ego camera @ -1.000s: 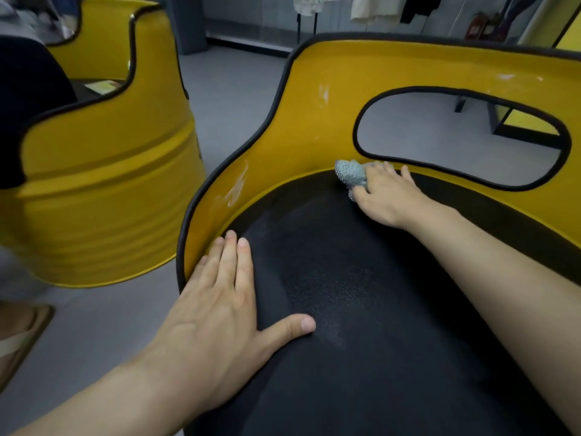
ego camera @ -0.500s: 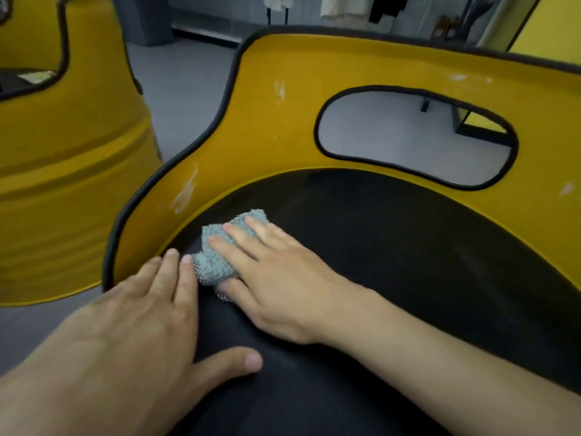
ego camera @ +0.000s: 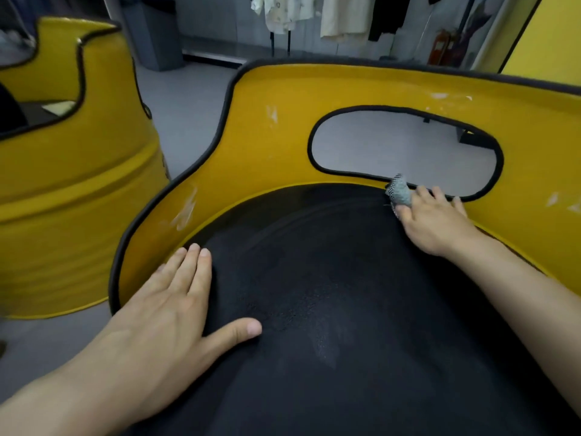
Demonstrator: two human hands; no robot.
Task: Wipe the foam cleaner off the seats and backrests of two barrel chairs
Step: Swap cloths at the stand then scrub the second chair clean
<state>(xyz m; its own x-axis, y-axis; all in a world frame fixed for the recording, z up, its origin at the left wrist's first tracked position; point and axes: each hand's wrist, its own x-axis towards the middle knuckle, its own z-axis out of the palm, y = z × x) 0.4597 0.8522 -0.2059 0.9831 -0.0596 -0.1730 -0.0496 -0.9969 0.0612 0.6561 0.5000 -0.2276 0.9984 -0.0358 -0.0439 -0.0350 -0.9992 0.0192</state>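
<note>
The near barrel chair (ego camera: pixel 283 146) fills most of the view, from 6 o'clock up to 1 o'clock; it is like a big yellow tub, and in it are the black seat (ego camera: pixel 345 294), both hands and the cloth; the seat looks dark and mostly clean. The second barrel chair (ego camera: pixel 63 199) stands at 9 o'clock, just beside the first; in it is a dark seat with a pale flat thing (ego camera: pixel 61 107) on it, too small to tell what.

The left hand (ego camera: pixel 166 309) lies flat on the seat edge at 7 o'clock, fingers straight and together, thumb out, holding nothing; it has stayed by that edge. The right hand (ego camera: pixel 437 221) has moved; half a second ago it was down beside the left hand, and now it is far back at 2 o'clock, where the seat meets the backrest (ego camera: pixel 361 86), just under the hole (ego camera: pixel 408 149); so I think it is wiping the seat in long strokes, back and forth. It pinches the small grey cloth (ego camera: pixel 399 193) between thumb and first finger; the other fingers lie fairly straight on the yellow wall.

White foam smears (ego camera: pixel 185 210) show on the backrest at 9, 12, 1 and 3 o'clock; so the backrest needs wiping next, I think; I cannot see foam on the second chair from here.
</note>
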